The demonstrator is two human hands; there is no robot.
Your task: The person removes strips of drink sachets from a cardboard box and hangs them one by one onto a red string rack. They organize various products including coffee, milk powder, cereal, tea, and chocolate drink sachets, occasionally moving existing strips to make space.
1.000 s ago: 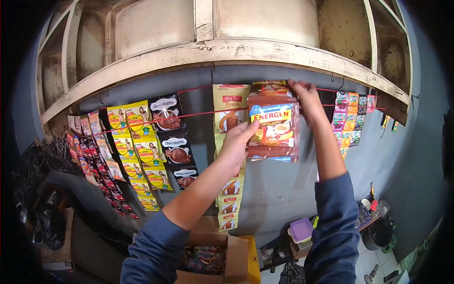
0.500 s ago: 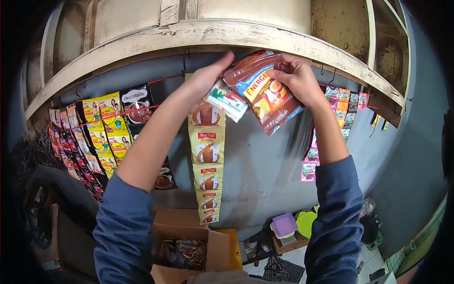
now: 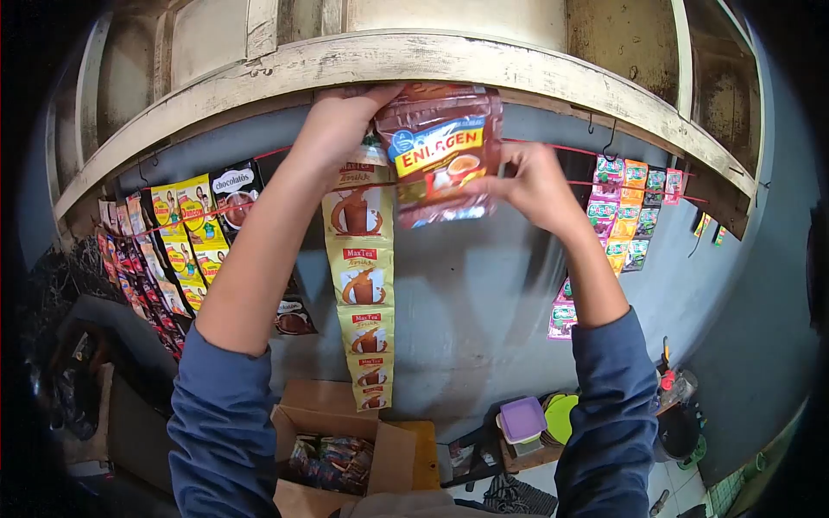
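A brown Energen sachet pack hangs just under the worn wooden beam. My left hand is raised to the pack's top left corner and grips it against the beam. My right hand holds the pack's lower right edge with the fingers pinched on it. A red string runs along the wall behind the pack. A strip of MaxTea sachets hangs down just left of and below the pack.
Yellow Dancow sachets and Chocolatos sachets hang at the left, colourful sachets at the right. Below stand an open cardboard box of sachets, a purple-lidded tub and a dark bucket.
The Energen pack went from tilted between both hands to hanging upright under the beam. My left hand rose to its top corner; my right hand dropped to its lower right edge.
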